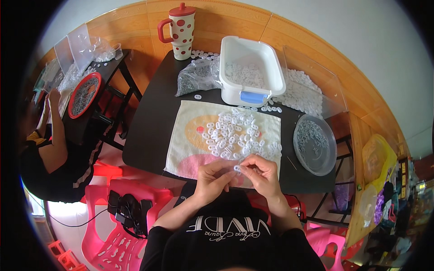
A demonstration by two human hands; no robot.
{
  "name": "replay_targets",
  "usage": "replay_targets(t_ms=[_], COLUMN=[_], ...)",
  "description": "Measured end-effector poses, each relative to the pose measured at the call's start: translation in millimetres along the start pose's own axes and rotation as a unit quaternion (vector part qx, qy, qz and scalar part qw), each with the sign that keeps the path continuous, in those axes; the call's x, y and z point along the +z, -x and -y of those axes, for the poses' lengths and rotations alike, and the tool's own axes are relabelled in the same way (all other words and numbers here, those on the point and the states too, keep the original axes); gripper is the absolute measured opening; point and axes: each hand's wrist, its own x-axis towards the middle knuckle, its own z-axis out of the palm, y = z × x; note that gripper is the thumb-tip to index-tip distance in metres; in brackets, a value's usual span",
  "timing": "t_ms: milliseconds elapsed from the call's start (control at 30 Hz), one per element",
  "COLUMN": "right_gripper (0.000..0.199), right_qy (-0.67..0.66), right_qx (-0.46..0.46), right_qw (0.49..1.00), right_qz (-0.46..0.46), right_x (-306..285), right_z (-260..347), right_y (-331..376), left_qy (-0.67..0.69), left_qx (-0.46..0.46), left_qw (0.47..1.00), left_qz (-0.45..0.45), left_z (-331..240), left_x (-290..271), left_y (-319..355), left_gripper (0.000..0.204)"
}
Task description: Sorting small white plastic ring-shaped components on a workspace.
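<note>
Just past the near edge of the cloth, my left hand (211,181) and my right hand (262,177) meet. Between their fingertips is a small white oval plastic piece (237,168) with dark spots like holes. Thumb and fingers of each hand are closed on it; whether the right also pinches a tiny part is too small to see. Right beyond them, a loose heap of matching white oval pieces (230,133) lies on a cream and pink patterned cloth (179,140). To the right, a clear round dish (326,168) contains many small grey metal parts (312,137).
Behind the cloth stand a white bin (229,94) with a blue latch, a bag of grey parts (196,77) and a polka-dot tumbler (182,34). A clear box (332,106) of white pieces is at the back right. Another person (54,149) works at the left table beside a red tray (73,110).
</note>
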Motion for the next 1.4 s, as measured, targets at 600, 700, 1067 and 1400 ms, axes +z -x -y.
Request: replay_targets(t_ms=[600, 700, 1067, 1400], right_gripper=[0.021, 0.024, 0.026, 0.021], right_qy=[0.071, 0.115, 0.165, 0.294], right_qx=[-0.073, -0.103, -0.155, -0.236], right_qw=[0.995, 0.988, 0.974, 0.926], right_qz=[0.010, -0.004, 0.003, 0.009], right_x=[-3, -1, -3, 1], right_z=[2, -1, -28, -28], right_y=[4, 6, 4, 2], left_qy=[0.023, 0.029, -0.280, -0.448], left_qx=[0.047, 0.051, 0.065, 0.188], left_qw=[0.999, 0.998, 0.957, 0.872], left_qz=[-0.011, -0.012, 0.026, 0.050], left_z=[8, 10, 1, 6], left_x=[0, 2, -9, -13], left_y=[0, 2, -13, -15], left_gripper=[0.030, 0.029, 0.022, 0.025])
